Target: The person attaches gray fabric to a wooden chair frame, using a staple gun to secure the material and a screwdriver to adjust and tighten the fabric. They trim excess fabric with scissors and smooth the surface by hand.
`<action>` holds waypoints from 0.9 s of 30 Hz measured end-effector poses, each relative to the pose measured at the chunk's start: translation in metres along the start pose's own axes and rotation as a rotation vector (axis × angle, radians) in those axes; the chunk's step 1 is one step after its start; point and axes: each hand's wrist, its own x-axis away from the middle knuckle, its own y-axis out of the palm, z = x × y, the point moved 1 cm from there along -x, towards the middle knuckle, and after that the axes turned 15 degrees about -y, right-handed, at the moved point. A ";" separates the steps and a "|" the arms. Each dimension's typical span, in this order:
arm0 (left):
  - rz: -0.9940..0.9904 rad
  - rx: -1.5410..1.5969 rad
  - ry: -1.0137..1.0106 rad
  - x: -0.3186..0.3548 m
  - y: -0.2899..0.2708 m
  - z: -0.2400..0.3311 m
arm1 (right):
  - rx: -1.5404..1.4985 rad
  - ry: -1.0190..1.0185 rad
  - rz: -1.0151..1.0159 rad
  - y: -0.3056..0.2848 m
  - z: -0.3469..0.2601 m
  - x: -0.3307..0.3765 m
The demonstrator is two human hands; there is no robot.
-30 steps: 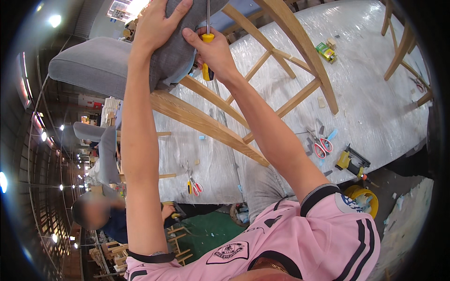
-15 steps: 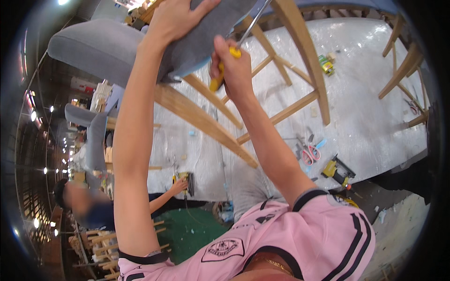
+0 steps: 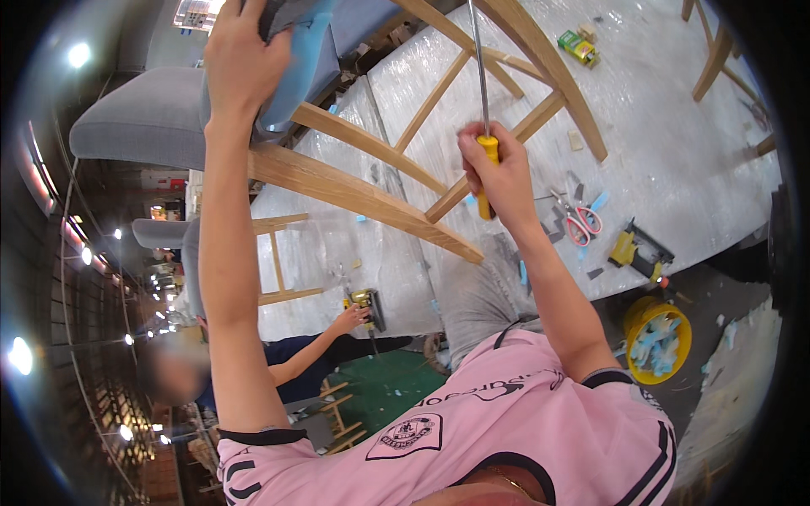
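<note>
A wooden-legged chair with a grey upholstered part lies tipped over in front of me. My left hand grips dark grey fabric at its edge, where light blue material shows beneath. Some of those fingertips run out at the top of the picture. My right hand is wrapped round the yellow handle of a screwdriver. Its long metal shaft points away from me, past the chair's rails, and the tip is cut off by the upper edge.
On the plastic-covered table lie pink-handled scissors, a nail gun and a small green-yellow box. A yellow bucket of blue scraps stands at right. To the left, a co-worker's hand holds another nail gun.
My right hand and screwdriver have come away from the upholstery, toward me and rightward. The left hand has shifted left, now with a fabric edge in its fingers. The whole view has shifted too.
</note>
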 end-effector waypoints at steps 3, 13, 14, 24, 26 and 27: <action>-0.013 0.018 -0.020 -0.001 -0.004 -0.004 | -0.147 -0.061 0.019 0.046 -0.016 -0.033; -0.117 -0.080 0.034 0.004 -0.009 0.006 | -0.376 -0.275 -0.090 0.138 -0.008 -0.155; -0.145 -0.128 0.028 0.003 -0.010 0.008 | -0.374 -0.294 -0.128 0.136 -0.010 -0.157; 0.146 0.125 0.073 -0.002 0.016 -0.017 | -0.006 -0.451 0.017 0.058 -0.066 -0.125; 0.139 0.172 0.033 -0.004 0.016 -0.015 | -0.341 -0.423 0.246 0.049 -0.046 -0.098; 0.139 0.192 0.015 -0.002 0.017 -0.015 | -0.512 -0.463 0.331 0.051 -0.041 -0.078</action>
